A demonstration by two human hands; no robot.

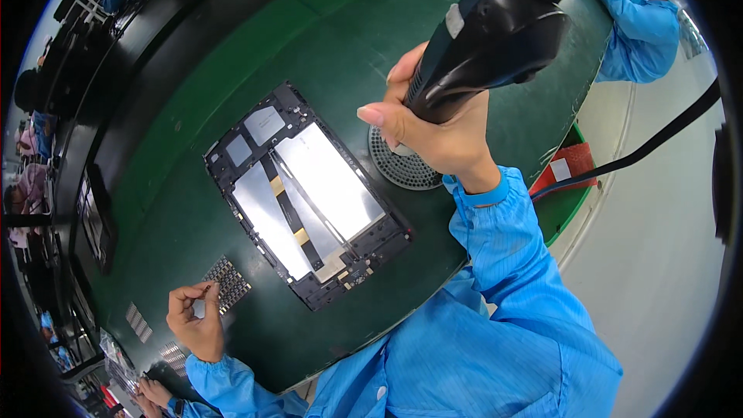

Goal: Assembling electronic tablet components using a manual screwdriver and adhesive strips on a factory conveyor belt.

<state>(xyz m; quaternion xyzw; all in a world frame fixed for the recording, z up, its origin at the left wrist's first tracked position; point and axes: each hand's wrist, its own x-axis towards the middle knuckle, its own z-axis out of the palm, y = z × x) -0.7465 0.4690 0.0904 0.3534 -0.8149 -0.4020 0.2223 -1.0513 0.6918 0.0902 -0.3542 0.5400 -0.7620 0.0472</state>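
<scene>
My right hand (453, 131) is raised over the right side of the bench, fingers wrapped round the handle of a black handheld tool with a ribbed hose (495, 42). Beneath that hand shows part of a round grey perforated disc (406, 162). An opened tablet (309, 193) lies in the middle, its silver battery panels and a dark flex cable (288, 205) exposed. At the lower left my left hand (195, 321) pinches something tiny and dark between thumb and forefinger. It is held at the edge of a sheet of small parts (229, 282).
Smaller strips of parts (138, 322) lie on the green bench (340, 46) at the left. Another person's hand (155, 392) rests at the bottom left. A green bin with a red packet (569, 169) and a black cable (650, 151) are at the right. A co-worker (638, 23) sits far right.
</scene>
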